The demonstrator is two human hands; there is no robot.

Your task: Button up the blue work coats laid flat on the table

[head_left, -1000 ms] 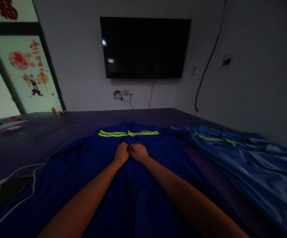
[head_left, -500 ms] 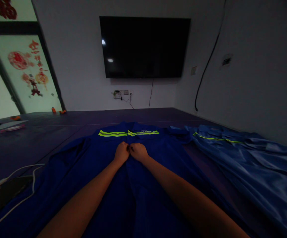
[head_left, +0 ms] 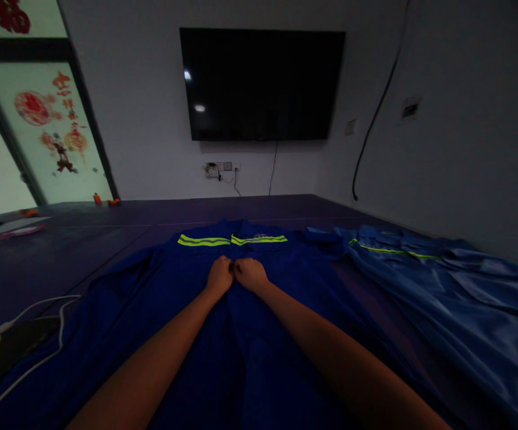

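A dark blue work jacket (head_left: 182,298) with yellow-green reflective stripes across the chest lies spread flat on a dark table (head_left: 84,239). My left hand (head_left: 220,275) and my right hand (head_left: 250,274) rest side by side on its front opening, just below the stripes, knuckles touching. Both are closed, pinching the fabric edges along the centre line. What sits between the fingertips is hidden. My forearms reach out over the lower half of the jacket.
A second, lighter blue jacket (head_left: 442,286) lies to the right near the wall. A white cable (head_left: 30,310) and a dark flat device (head_left: 8,349) sit at the left edge. A black screen (head_left: 261,83) hangs on the far wall.
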